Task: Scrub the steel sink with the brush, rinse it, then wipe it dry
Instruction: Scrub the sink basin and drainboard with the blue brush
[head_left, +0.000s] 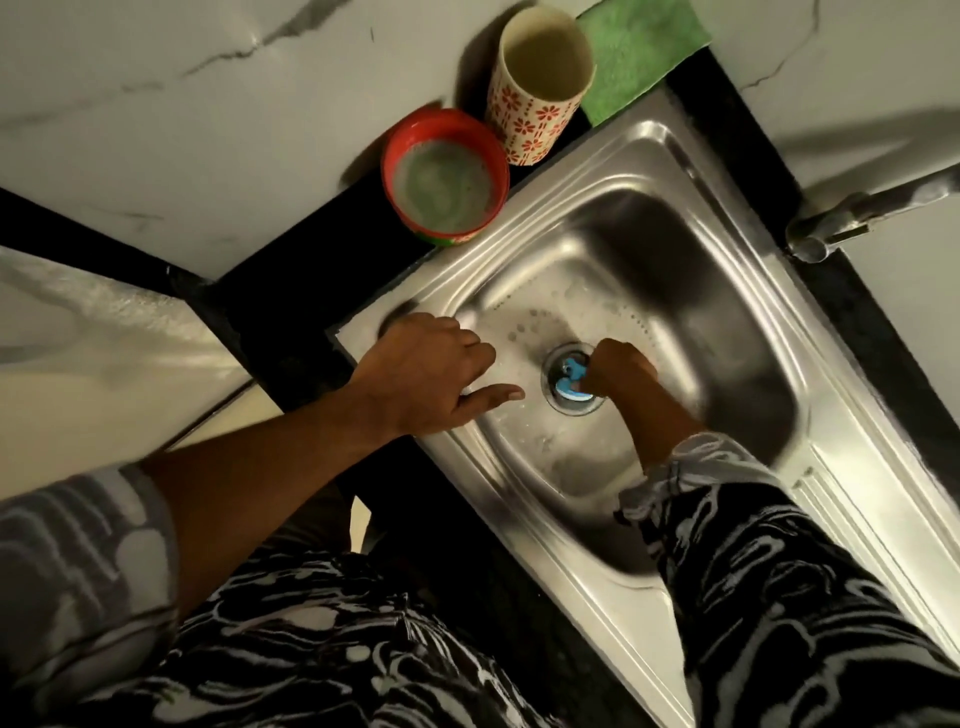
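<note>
There is one stainless steel sink (613, 166), rectangular with rounded corners and a ribbed rim. It has one basin, smooth and shiny. The sink is set in a black countertop (291, 280), and white slabs with grey veins (182, 130) lie around it. Small white foam bubbles (535, 322) lie on the basin floor.

Two hands are in view, and both arms have black and white patterned sleeves. The left hand (431, 374) rests on the near rim of the sink. Its thumb is straight and its fingers bend loosely over the edge, holding nothing. The right hand (618, 371) is down in the basin, with its fingers clenched around one blue brush (571, 382). The brush sits over the one round metal drain (571, 376), and only a small blue part of it shows beyond the fingers, on their left side.

On the counter behind the sink stand one round red bowl (444, 176) with grey-green cloudy liquid and one tall cream cup (540, 83) with red flowers. One green fuzzy cloth (639, 47) lies beside the cup. One metal tap (872, 208) reaches in from the right.
</note>
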